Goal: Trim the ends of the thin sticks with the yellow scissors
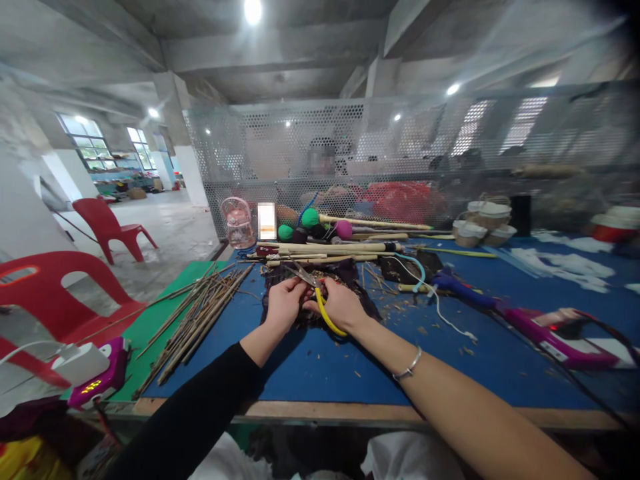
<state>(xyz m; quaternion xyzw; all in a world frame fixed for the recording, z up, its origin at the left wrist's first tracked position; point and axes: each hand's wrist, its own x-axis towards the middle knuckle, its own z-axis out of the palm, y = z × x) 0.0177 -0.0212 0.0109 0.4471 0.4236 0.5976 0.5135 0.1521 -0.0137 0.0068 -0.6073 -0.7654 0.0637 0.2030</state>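
Note:
In the head view, my right hand (pixel 344 305) is closed round a pair of scissors with yellow handles (pixel 324 312). The metal blades point up and to the left, past my other hand's fingers. My left hand (pixel 283 308) is closed in a pinch beside the blades; whatever sits between its fingertips is too small to make out. Beneath both hands lies a dark cloth (pixel 369 305) covered with brown plant scraps. A bundle of thin dry sticks (pixel 205 313) rests to the left.
Pale poles (pixel 325 249) lie across the blue table (pixel 320 373), with green yarn balls (pixel 310 217) behind. A pink bottle (pixel 239 223) stands at the back left. To the right are a white cord (pixel 440 310), a purple power device (pixel 560 347) and small pots (pixel 470 233).

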